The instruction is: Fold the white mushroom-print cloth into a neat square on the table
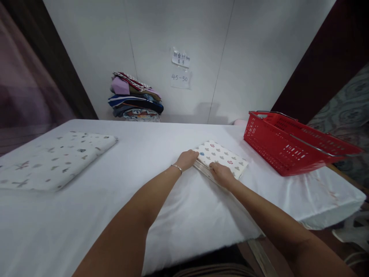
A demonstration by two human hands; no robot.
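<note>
A folded white cloth point(221, 155) with grey, red and blue motifs lies on the white-covered table, its several layers showing along the near edge. My left hand point(188, 159) is closed on its left corner, thumb towards the top and the other fingers partly hidden. My right hand point(222, 174) grips the near edge further right, with its fingertips over the top layer. To the left, a larger folded cloth point(62, 157) with small scattered prints lies flat, apart from both hands.
A red plastic basket point(288, 142) with metal handles stands at the right of the table point(138, 154). Against the back wall rises a stack of folded fabrics point(137, 98). Paper signs point(180, 78) hang on the wall. A dark curtain point(66, 57) borders the left side.
</note>
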